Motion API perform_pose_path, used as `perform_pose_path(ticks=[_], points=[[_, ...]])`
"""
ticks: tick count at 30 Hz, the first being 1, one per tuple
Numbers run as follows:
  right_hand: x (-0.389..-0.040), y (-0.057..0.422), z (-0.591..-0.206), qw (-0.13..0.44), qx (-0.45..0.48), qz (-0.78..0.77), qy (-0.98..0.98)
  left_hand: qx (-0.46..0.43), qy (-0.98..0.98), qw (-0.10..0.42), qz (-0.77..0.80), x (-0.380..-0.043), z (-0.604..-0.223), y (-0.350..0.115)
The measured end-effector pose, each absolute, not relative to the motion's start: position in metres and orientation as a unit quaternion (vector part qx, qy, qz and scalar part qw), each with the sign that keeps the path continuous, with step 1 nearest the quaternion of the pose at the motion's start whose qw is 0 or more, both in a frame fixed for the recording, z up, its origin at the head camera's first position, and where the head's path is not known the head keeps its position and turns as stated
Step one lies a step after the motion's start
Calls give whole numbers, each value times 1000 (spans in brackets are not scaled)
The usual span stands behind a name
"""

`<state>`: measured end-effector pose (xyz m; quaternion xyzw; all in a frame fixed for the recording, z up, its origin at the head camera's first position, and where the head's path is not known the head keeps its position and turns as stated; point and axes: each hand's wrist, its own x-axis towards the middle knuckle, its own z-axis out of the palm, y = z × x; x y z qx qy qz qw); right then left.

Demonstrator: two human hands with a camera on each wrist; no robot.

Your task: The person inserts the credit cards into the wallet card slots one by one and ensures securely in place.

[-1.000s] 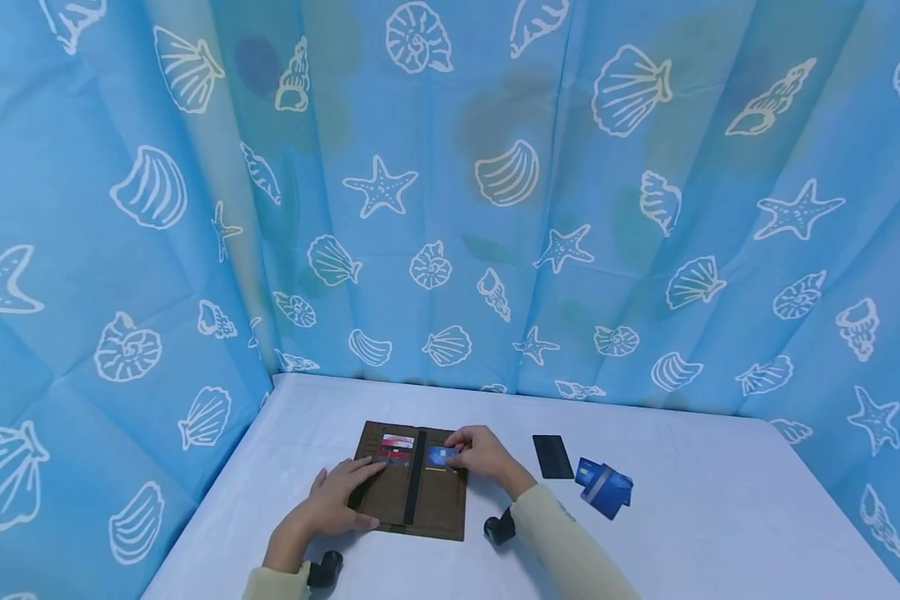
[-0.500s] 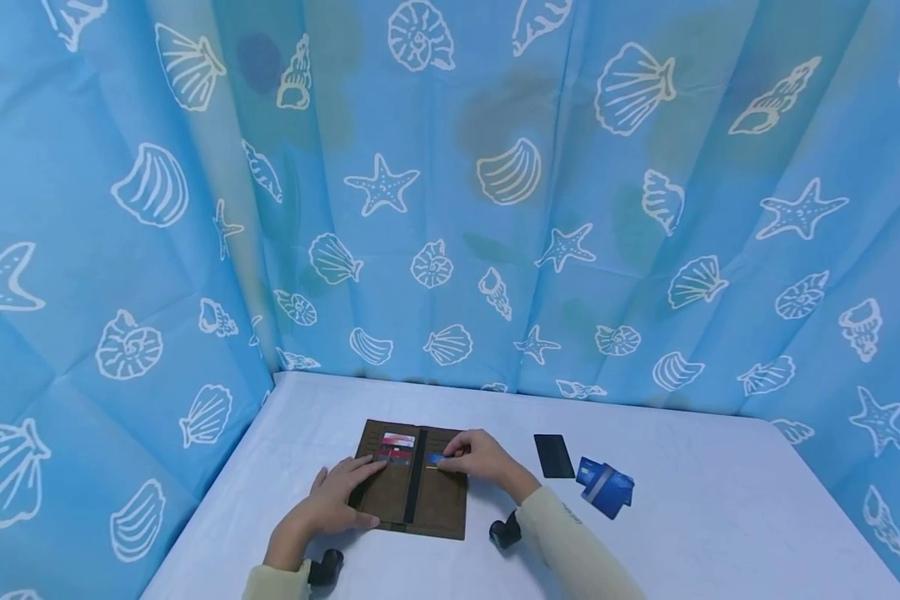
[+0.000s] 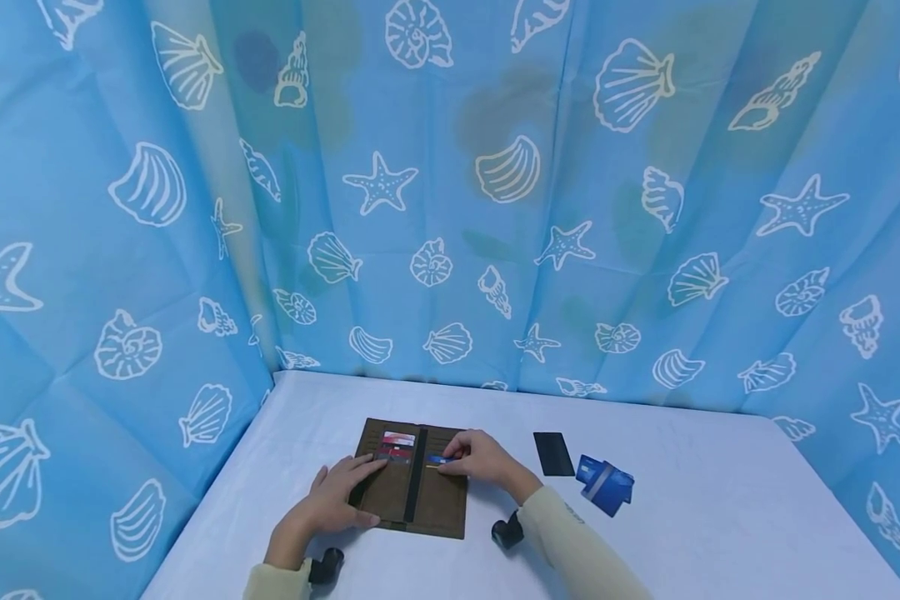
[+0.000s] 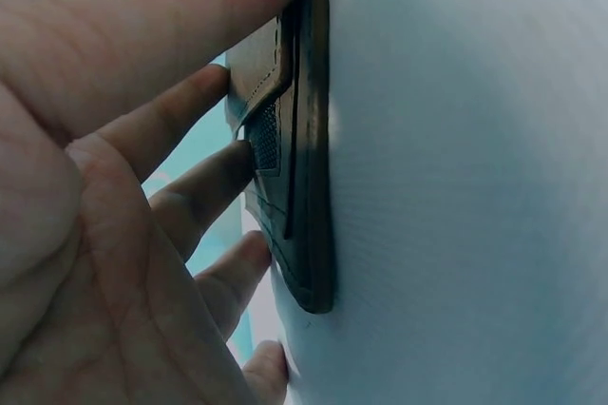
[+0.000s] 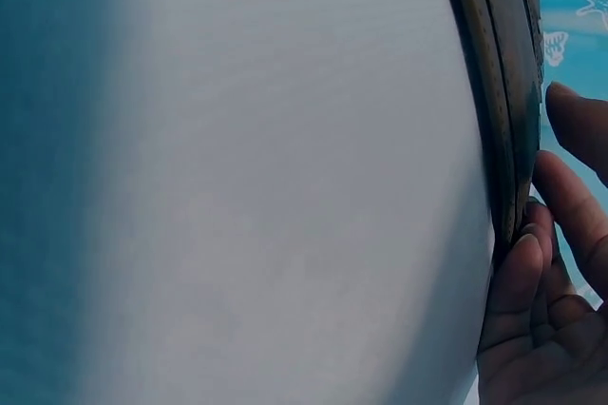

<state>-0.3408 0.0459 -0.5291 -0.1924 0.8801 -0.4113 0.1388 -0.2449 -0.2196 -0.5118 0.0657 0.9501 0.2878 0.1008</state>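
Note:
A brown long wallet (image 3: 444,508) lies unfolded on the table, with a dark strip down its middle. My left hand (image 3: 333,498) rests on its left half, fingers extended over the leather; in the left wrist view the fingertips touch the wallet (image 4: 309,262). At the upper right half, my right hand (image 3: 487,460) pinches a blue bank card (image 3: 437,458), which sits mostly inside a slot with a small blue part showing. Its grip is partly hidden. In the right wrist view, some fingers (image 5: 518,272) curl at the wallet's edge. Red and white cards (image 3: 397,439) fill the left slots.
A black flat card-like rectangle (image 3: 553,454) lies right of the wallet. Beyond it are several overlapping blue cards (image 3: 607,490). The white-covered table (image 3: 720,508) meets a blue seashell curtain (image 3: 450,208) at the back and left.
The blue card has slid leftward and deeper into its slot, so less of it shows. My right hand has followed it slightly. The left hand has stayed on the wallet.

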Motion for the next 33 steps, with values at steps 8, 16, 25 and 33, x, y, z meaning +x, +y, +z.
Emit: perform_pose_path(ticks=[8, 16, 25, 33], points=[[-338, 45, -527, 138, -193, -418, 877, 66, 952, 90, 284, -245, -513, -220], [-337, 47, -527, 145, -199, -415, 876, 62, 951, 101, 285, -244, -513, -220], [-347, 52, -521, 135, -198, -427, 872, 67, 953, 94, 282, -249, -510, -222], [-344, 66, -515, 157, -177, -455, 859, 73, 950, 98, 286, -247, -513, -223]])
